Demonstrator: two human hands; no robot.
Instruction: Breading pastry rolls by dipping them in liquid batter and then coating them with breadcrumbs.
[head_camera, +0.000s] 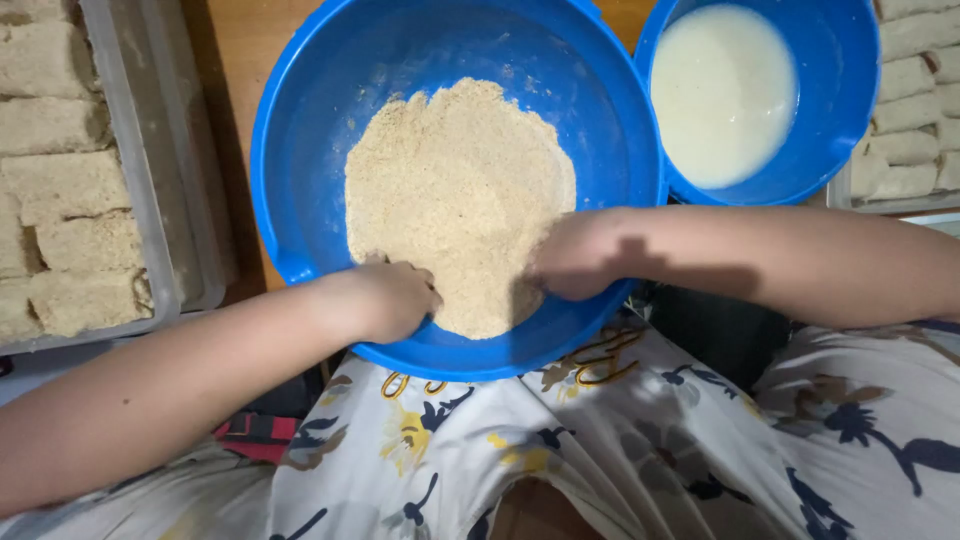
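tan breadcrumbs (455, 190) heaped in big blue bowl (310, 150)

A brown wooden table (232, 60) spreads out in front of me under even, soft light. It shows only in narrow strips, casting faint shadows.

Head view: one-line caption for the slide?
Both hands, left and right, press into breadcrumbs in a large blue bowl, beside a smaller bowl of white batter and trays of coated pieces.

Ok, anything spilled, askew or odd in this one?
Nothing stands out. Both hands, left and right, are in the crumbs inside the big bowl; the batter stays within its small bowl.
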